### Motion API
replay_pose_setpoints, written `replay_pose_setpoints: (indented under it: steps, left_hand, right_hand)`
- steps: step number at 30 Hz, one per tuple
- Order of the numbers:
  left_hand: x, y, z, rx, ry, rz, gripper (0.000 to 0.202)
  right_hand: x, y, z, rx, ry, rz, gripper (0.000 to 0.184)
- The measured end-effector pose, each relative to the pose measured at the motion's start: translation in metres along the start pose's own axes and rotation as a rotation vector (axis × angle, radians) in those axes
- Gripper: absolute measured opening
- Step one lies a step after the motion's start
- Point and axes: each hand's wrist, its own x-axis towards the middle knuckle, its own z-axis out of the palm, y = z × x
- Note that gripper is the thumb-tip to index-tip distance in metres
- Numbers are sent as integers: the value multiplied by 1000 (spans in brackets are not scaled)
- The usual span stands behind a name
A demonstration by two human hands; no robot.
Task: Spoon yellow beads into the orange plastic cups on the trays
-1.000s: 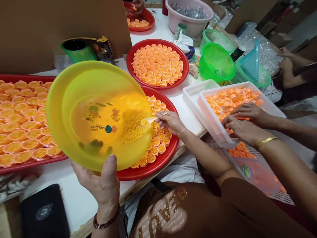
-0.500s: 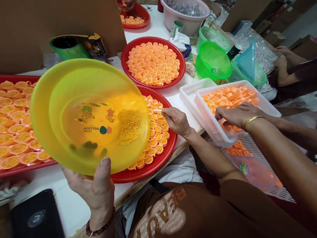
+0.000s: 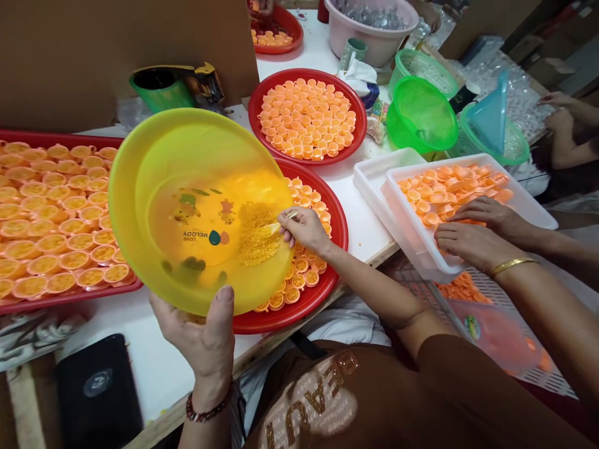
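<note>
My left hand (image 3: 201, 340) grips the near rim of a tilted yellow plastic bowl (image 3: 154, 187), thumb on the inside. A heap of small yellow pellets (image 3: 257, 234) lies in the bowl's lower right. My right hand (image 3: 304, 231) pinches a small pale spoon (image 3: 276, 226), its tip in the pellets at the bowl's right edge. Under the bowl and my right hand lies a round red tray (image 3: 337, 237) with rows of orange caps (image 3: 304, 265), several with yellow filling.
A long red tray (image 3: 70, 298) of filled caps lies at left, another round red tray (image 3: 304, 156) of caps behind. A co-worker's two hands (image 3: 468, 240) sort caps in a white tray (image 3: 528, 202) at right. Green baskets (image 3: 421, 115), pink basin (image 3: 374, 37), black case (image 3: 98, 386).
My right hand moved the spoon from over the caps on the red tray back into the pellets in the bowl. The co-worker's hands shifted in the white tray.
</note>
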Motion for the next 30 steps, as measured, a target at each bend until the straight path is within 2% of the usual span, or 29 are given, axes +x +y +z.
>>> replay_pose_setpoints:
  steps: [5,10,13,18,25,30]
  left_hand:
    - [4,-1,0,-47,19,7,82]
    - [9,1,4,-58,15,42,79]
    - [10,1,4,-37,18,53,79]
    - [12,-3,4,-36,33,60,79]
    - [13,1,6,-49,33,42,76]
    - [14,3,8,-78,32,52,77]
  right_hand:
    - [-4,-8,-36,249,78,37,32]
    - [-12,-13,-86,133,302,-50,21]
    - [-16,-8,-105,36,368,-100,13]
    - [-16,5,-114,-141,393,-153,7]
    - [-8,10,-120,-172,387,-190,11]
    - [-11,11,-130,-254,448,-221,18]
